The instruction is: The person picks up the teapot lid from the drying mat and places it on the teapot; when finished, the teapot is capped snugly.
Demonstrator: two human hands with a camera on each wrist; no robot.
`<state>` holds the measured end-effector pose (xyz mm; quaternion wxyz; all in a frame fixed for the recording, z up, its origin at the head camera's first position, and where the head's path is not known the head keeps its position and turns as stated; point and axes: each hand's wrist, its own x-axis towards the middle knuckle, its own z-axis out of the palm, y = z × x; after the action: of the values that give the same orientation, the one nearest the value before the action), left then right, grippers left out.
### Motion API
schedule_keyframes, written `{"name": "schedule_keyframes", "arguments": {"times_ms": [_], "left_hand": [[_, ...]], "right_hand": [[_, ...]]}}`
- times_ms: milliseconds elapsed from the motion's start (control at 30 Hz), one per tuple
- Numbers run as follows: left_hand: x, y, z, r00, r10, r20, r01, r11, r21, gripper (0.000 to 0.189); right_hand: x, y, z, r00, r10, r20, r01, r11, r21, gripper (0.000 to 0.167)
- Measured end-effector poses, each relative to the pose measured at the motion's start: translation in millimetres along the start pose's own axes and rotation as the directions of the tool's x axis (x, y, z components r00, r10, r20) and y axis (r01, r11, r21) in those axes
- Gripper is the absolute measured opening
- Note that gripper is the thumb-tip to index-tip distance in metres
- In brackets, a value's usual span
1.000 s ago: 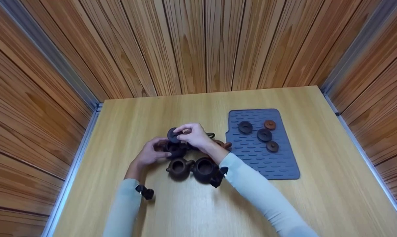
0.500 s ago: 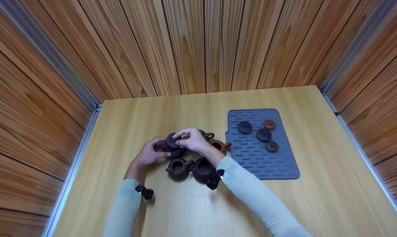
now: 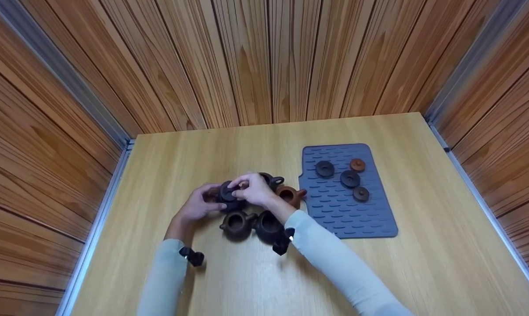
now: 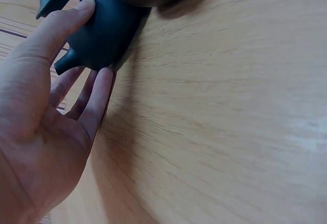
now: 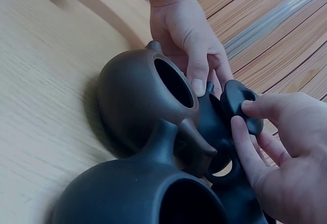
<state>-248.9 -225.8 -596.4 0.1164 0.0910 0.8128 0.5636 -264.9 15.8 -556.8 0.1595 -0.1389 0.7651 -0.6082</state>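
In the head view my left hand [image 3: 197,206] grips a small black teapot [image 3: 234,205] from the left. The left wrist view shows its thumb [image 4: 76,15] on the upper side and fingers around the spout end of the teapot [image 4: 104,32]. My right hand [image 3: 256,192] pinches a round black lid [image 3: 226,192] between thumb and fingers. The right wrist view has this lid [image 5: 237,104] tilted, right at the teapot's top. Nearest the hands stand a lidless brown teapot [image 3: 236,226] and a lidless black teapot [image 3: 268,227], partly behind the right wrist.
A reddish-brown teapot [image 3: 289,195] without a lid and another dark teapot [image 3: 276,180] stand behind the right hand. On the right, a grey ridged mat [image 3: 352,219] bears several loose lids, among them an orange-brown lid [image 3: 357,165]. Wooden panels [image 3: 255,66] enclose the table.
My right hand has lowered the lid from above the black teapot down to its mouth. The left hand has kept its grip in place.
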Motion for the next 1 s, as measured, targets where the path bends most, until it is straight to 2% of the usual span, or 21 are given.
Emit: {"name": "schedule_keyframes", "arguments": {"times_ms": [167, 267, 433, 567, 633, 700, 767, 1000], "left_hand": [[-1.6, 0.8, -0.9, 1.0, 0.009, 0.012, -0.009, 1.0, -0.007, 0.06], [-3.1, 1.0, -2.5, 1.0, 0.01, 0.025, -0.01, 1.0, -0.005, 0.06], [-4.1, -2.5, -5.4, 0.999, 0.022, 0.026, -0.022, 1.0, 0.022, 0.06], [-3.7, -4.3, -6.0, 0.999, 0.023, 0.027, -0.023, 1.0, -0.006, 0.062], [-3.2, -5.7, -6.4, 0.999, 0.044, 0.031, -0.044, 0.999, -0.015, 0.062], [0.8, -16.7, -8.4, 0.994, 0.103, 0.033, -0.102, 0.994, -0.032, 0.06], [1.8, -19.2, -9.2, 0.991, 0.128, 0.031, -0.127, 0.991, -0.036, 0.059], [7.8, -30.1, -11.0, 0.989, 0.142, 0.032, -0.141, 0.99, -0.032, 0.058]], "right_hand": [[-1.2, 0, 1, 0.999, -0.047, -0.025, 0.041, 0.982, -0.183, 0.02], [-2.1, -1, 1, 0.998, -0.052, -0.026, 0.045, 0.971, -0.233, 0.02], [-2.6, -1, 2, 0.998, -0.062, -0.023, 0.053, 0.961, -0.27, 0.019], [-2.2, 1, 4, 0.996, -0.088, -0.01, 0.081, 0.952, -0.294, 0.02], [-2.5, 1, 4, 0.995, -0.098, -0.008, 0.091, 0.948, -0.305, 0.021], [-3.1, 1, 4, 0.995, -0.104, -0.01, 0.095, 0.945, -0.314, 0.021], [-3.7, -1, 5, 0.995, -0.101, -0.012, 0.092, 0.943, -0.32, 0.022], [-2.4, 1, 5, 0.996, -0.088, -0.014, 0.078, 0.934, -0.347, 0.04]]}}
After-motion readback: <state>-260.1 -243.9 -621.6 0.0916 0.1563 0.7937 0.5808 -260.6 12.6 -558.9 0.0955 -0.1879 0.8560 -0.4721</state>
